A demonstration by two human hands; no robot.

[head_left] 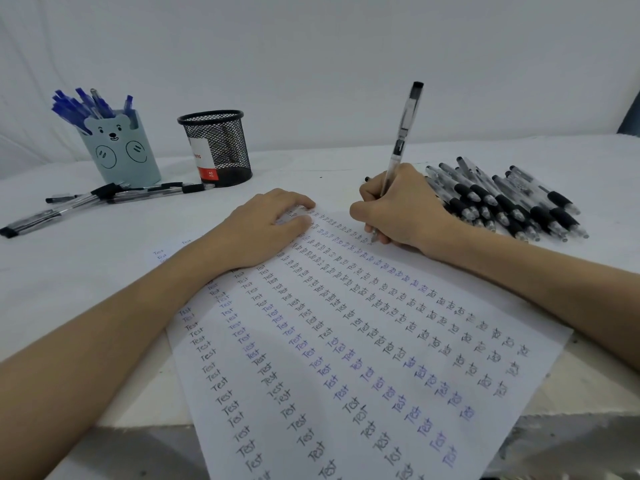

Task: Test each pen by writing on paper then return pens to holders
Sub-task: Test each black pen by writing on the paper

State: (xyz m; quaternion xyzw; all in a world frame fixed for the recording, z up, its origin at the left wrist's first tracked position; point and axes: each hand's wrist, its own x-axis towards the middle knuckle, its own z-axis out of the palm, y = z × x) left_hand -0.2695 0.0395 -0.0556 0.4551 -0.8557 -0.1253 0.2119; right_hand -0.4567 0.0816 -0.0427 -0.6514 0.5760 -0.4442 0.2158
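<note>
A white sheet of paper [346, 341] covered with rows of the word "Test" in black and blue lies slanted on the table. My right hand [401, 213] grips a clear black-capped pen [403, 133], its tip touching the paper near the top right. My left hand [266, 226] rests flat on the paper's top edge, fingers loosely bent. A pale blue bear holder [121, 150] at the back left holds several blue pens [83, 105]. Beside it stands a black mesh holder [216, 147].
A heap of black-grip pens [505, 202] lies right of my right hand. Several black-capped pens [93, 199] lie loose on the table in front of the bear holder. The table's front edge [588, 410] runs under the paper, which overhangs it.
</note>
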